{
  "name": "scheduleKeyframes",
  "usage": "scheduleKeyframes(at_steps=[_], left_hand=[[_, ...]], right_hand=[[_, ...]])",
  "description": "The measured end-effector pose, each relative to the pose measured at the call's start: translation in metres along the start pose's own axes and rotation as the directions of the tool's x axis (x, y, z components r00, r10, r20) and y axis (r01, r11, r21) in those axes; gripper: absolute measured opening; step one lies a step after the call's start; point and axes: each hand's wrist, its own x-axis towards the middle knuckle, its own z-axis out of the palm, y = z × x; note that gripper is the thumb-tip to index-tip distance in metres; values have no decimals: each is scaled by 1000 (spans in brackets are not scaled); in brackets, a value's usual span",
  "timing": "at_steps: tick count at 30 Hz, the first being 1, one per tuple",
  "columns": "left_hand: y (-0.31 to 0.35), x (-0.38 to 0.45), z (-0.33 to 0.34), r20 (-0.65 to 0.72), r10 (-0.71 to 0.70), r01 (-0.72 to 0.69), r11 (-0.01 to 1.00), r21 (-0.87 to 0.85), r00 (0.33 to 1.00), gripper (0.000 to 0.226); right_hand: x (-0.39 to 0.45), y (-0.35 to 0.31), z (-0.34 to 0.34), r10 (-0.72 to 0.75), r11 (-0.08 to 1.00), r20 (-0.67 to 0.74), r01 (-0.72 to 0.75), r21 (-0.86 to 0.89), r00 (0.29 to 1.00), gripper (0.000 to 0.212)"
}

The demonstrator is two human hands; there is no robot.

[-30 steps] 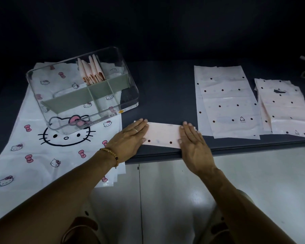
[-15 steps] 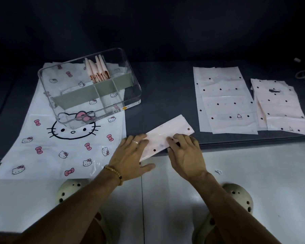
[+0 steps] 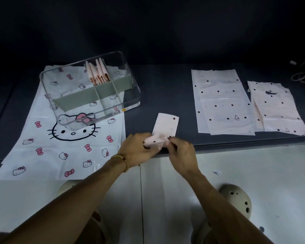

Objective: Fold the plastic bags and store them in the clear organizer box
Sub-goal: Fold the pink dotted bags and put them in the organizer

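Counter [image 3: 158, 88], dark, carries everything. Kitty-print bag [image 3: 42, 141] lies flat at left w/ clear organizer box [image 3: 130, 81] on its far part; folded pink bags [image 3: 98, 73] stand upright in a rear compartment. Two flat stacks of dotted bags [image 3: 218, 103] at right. Pink dotted strip [image 3: 166, 127] lies near the front edge, its near end rolled up and pinched by left hand [image 3: 136, 150] & right hand [image 3: 181, 154], fingers curled on it.
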Motion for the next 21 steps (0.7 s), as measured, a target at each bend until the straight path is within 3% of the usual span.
scheduleKeyframes(at_steps=[2,6,9,14,21], left_hand=[[-2,7,1,-2,-89,87,980,-182,996,5],[-1,24,15,-71,-174,173,985,-16,982,32],[2,35,23,-100,-225,237,962,135,969,29],[6,45,19,-144,-255,285,925,250,956,29],[-3,31,16,-241,-179,250,918,308,954,25]], right_hand=[[8,5,-7,158,980,58,-164,110,986,24],[28,8,-7,314,945,122,-323,55,941,22],[38,7,0,393,919,65,-393,-20,917,21],[49,5,3,433,898,40,-427,-108,901,25],[55,5,2,383,918,76,-370,-143,920,17]])
